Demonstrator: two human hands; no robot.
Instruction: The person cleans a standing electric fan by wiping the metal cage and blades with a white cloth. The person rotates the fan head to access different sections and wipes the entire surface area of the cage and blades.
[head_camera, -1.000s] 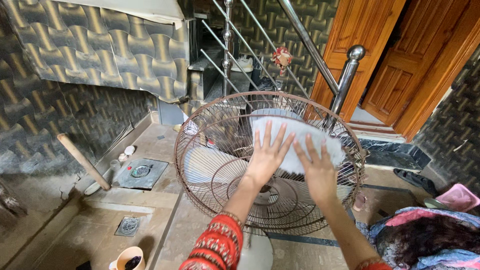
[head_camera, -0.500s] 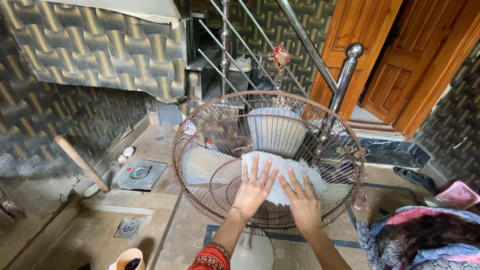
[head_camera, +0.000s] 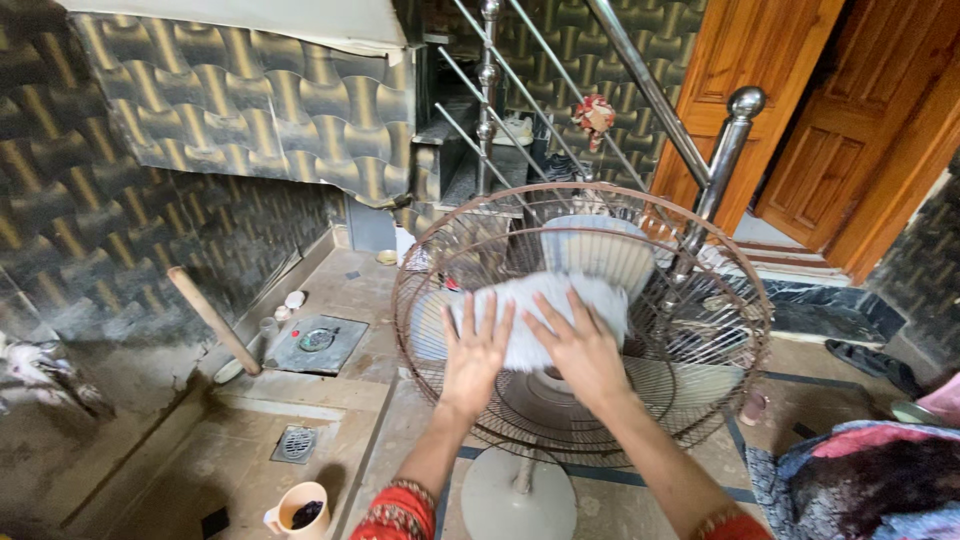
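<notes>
A pedestal fan stands before me, its round rusty wire grille (head_camera: 700, 400) facing up towards me over pale blades (head_camera: 598, 250). Both my hands press a white fluffy cloth (head_camera: 540, 315) flat against the left middle of the grille. My left hand (head_camera: 473, 352) lies on the cloth's left part with fingers spread. My right hand (head_camera: 578, 345) covers its lower right part. The fan's round grey base (head_camera: 510, 495) sits on the floor below my arms.
A steel stair railing (head_camera: 720, 160) and wooden doors (head_camera: 830, 140) rise behind the fan. A wooden stick (head_camera: 212, 320) leans on the left wall. A mug (head_camera: 298, 510), a floor drain (head_camera: 296, 443) and a person's patterned clothing (head_camera: 870, 480) lie close by.
My hands and the cloth slid from the grille's upper right down to its lower middle, then up and left to the left middle. The view shifted so the fan sits further right.
</notes>
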